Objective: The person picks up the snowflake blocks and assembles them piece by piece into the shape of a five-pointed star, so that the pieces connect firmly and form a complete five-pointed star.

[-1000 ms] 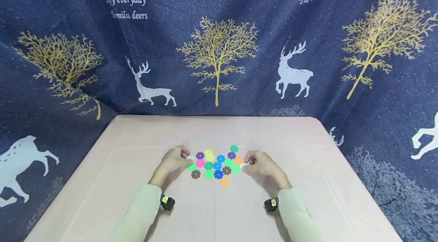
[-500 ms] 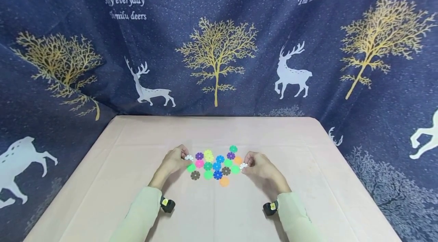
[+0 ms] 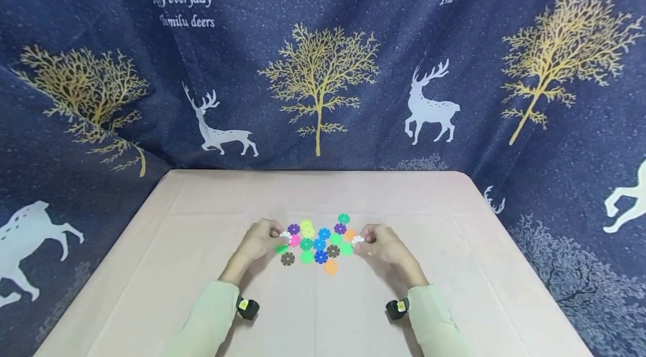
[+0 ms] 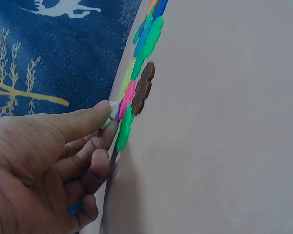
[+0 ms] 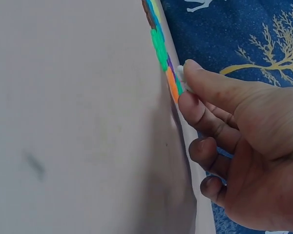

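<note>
Flower-shaped plastic discs with notched rims lie in a cluster mid-table. At its left side my left hand (image 3: 258,242) pinches a white disc (image 3: 286,237) between thumb and index finger, overlapping the pink disc (image 3: 295,241) in the head view. A green disc (image 4: 126,132) and a brown disc (image 4: 144,87) lie just beyond those fingertips in the left wrist view. Across the cluster, my right hand (image 3: 387,246) pinches another white disc (image 3: 358,240), close to a light green disc (image 3: 346,249) and an orange disc (image 5: 171,84). Fingertips partly cover both white discs.
Several more discs fill the middle of the cluster, among them a dark blue disc (image 3: 321,256), a yellow disc (image 3: 306,225) and a nearer orange disc (image 3: 330,267). A pale cloth covers the table (image 3: 202,200). Behind it hangs a dark blue curtain (image 3: 353,4) with deer and trees.
My left hand has moved slightly right and nearer with its white disc, now over the pink disc's edge. The right hand has barely shifted and still pinches its white disc.
</note>
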The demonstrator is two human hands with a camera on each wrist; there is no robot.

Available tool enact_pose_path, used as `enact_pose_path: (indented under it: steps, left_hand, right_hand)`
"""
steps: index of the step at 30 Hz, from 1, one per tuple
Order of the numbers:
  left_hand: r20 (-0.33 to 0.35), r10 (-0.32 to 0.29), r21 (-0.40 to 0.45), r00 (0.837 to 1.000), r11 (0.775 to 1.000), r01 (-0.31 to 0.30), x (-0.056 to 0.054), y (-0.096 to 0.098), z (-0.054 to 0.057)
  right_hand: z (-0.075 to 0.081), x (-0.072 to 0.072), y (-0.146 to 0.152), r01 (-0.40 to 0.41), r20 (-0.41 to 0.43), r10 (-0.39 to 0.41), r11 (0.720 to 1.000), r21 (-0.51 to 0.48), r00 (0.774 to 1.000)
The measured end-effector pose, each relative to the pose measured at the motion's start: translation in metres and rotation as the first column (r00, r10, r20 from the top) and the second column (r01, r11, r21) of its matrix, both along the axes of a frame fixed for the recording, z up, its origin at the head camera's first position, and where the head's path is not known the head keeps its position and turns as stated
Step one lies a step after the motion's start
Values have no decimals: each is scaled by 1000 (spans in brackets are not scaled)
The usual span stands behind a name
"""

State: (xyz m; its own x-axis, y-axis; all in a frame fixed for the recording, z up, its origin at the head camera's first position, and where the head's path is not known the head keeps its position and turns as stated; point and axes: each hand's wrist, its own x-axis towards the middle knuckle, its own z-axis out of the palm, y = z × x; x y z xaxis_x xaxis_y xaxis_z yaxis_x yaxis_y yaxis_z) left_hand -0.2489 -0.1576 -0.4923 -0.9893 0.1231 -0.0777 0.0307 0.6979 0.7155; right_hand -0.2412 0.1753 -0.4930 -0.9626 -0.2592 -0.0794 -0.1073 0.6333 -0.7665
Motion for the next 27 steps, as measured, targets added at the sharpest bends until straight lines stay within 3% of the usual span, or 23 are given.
enact_pose_path:
  steps: [13,22,27]
  left_hand:
    - [15,-83,102,996,991,81,12,30,5]
    - [-44,-132,82,990,987,136,18,45,11]
    - [-39,-159,182,987,970,163,17,50,10]
  right_hand:
    - [4,0,-9,-98,-94,97,995,-9,991]
    - [15,3,-22,-136,-176,136,991,13,975]
    - [19,5,-29,-138,-210,141,990,30,968]
